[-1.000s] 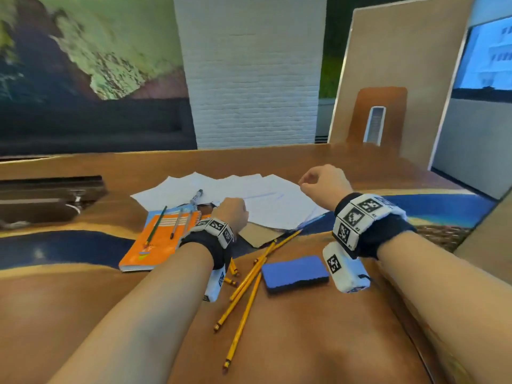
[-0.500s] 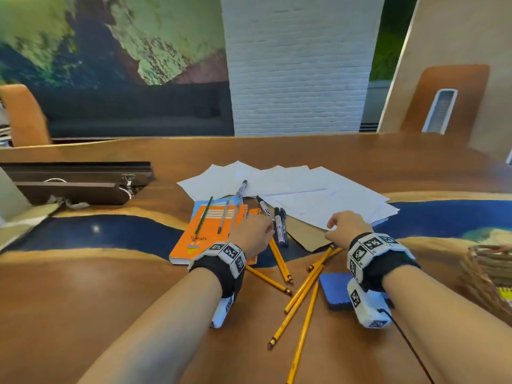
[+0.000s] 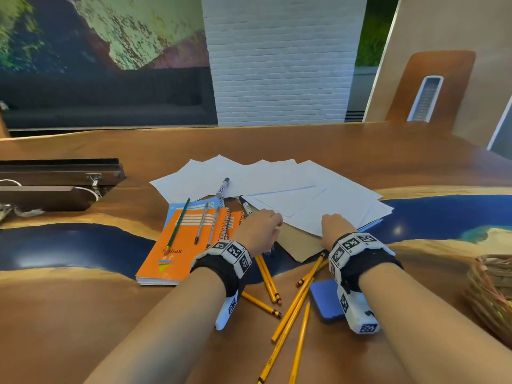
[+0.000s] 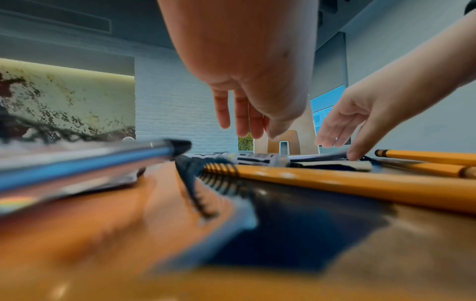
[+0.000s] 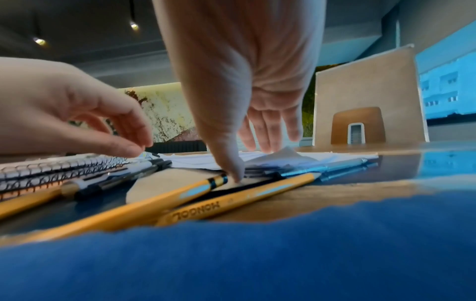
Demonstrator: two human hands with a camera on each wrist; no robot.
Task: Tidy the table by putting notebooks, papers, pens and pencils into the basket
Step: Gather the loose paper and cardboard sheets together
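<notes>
Both hands have come down and forward since a second ago, from hovering over the papers to settling at their near edge. Seen from the head, the left hand (image 3: 259, 230) is by the near left corner of the spread of papers (image 3: 299, 200), beside the spiral binding of the orange notebook (image 3: 188, 239). The right hand (image 3: 336, 227) is at the near edge further right. In the right wrist view its thumb presses down at the edge of the stack while its relaxed, open fingers (image 5: 268, 130) reach over the top sheets, one corner lifting. Left fingers (image 4: 242, 116) hang loose and nearly straight, holding nothing.

I judge the hands bracket the stack so the loose sheets can be squared and lifted as one, rather than chased singly.

White and overlapping, the papers are fanned across the counter (image 3: 83, 314) and partly cover a tan folder or card (image 3: 302, 245). Two pens and a green pencil lie on the notebook, a marker (image 3: 223, 187) lies on the sheets, and another marker lies by the spiral. Yellow pencils (image 3: 293, 306) lie scattered in front, beside a blue eraser block (image 3: 324, 300). At the far right edge stands the woven basket (image 3: 490, 292), well apart from the papers; nothing can be seen placed in it yet.
</notes>
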